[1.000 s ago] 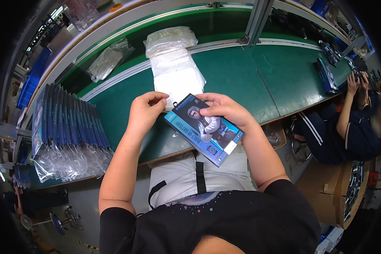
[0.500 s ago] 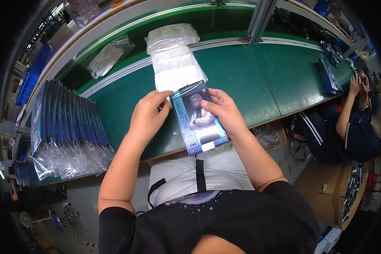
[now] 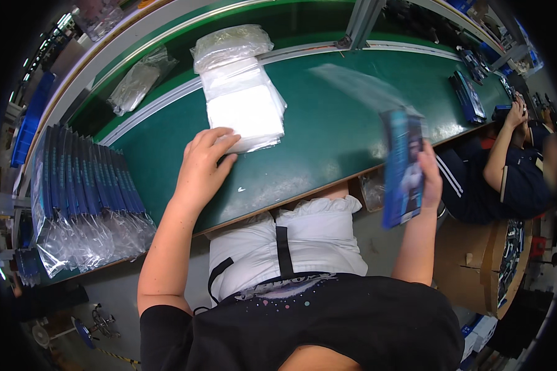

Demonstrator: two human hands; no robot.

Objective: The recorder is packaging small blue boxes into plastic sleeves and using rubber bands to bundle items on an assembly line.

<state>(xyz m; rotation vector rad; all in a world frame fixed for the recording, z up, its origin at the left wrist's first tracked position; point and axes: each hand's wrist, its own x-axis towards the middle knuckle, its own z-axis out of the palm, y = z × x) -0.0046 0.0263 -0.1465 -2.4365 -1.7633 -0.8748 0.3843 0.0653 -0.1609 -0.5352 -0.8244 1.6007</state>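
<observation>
My right hand grips a slim blue printed box, held out to the right past the table's front edge and smeared by motion. From the box's upper end a clear plastic bag trails up and to the left over the table; how much of the box it covers is too blurred to tell. My left hand holds nothing. Its thumb and fingers are apart, with the fingertips at the lower left corner of a stack of flat plastic bags that looks white.
Several blue boxes in clear bags stand in a row at the left. A bundle of wrapped bags and a loose clear bag lie along the back rail. At the right sits a co-worker, above a large cardboard bin.
The box has gone from in front of me out to the right in my right hand, its bag now streaming behind. My left hand has let go of it and reached the bag stack.
</observation>
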